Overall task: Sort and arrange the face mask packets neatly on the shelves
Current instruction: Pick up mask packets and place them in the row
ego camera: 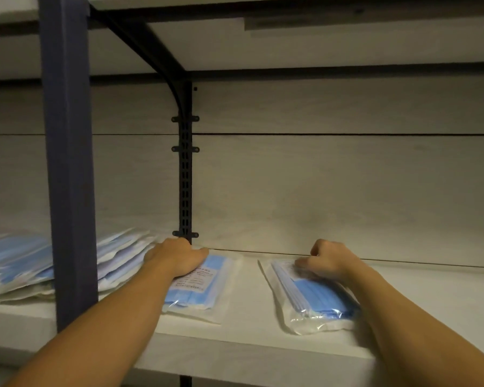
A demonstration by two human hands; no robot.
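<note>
Two clear packets of blue face masks lie flat on the white shelf (249, 300). My left hand (179, 258) rests on the far end of the left packet (200, 291), fingers curled over its top edge and label. My right hand (326, 261) lies on the far end of the right packet (312, 300), its fingers bent down onto the plastic. The two packets sit apart with a strip of bare shelf between them. A loose pile of more mask packets (25, 263) lies to the left, partly hidden behind a post.
A dark blue upright post (69, 163) stands at the shelf's front left. A black slotted bracket rail (185, 177) runs up the back wall. Another white shelf (319, 46) hangs overhead. Bare shelf surface extends to the right of the right packet.
</note>
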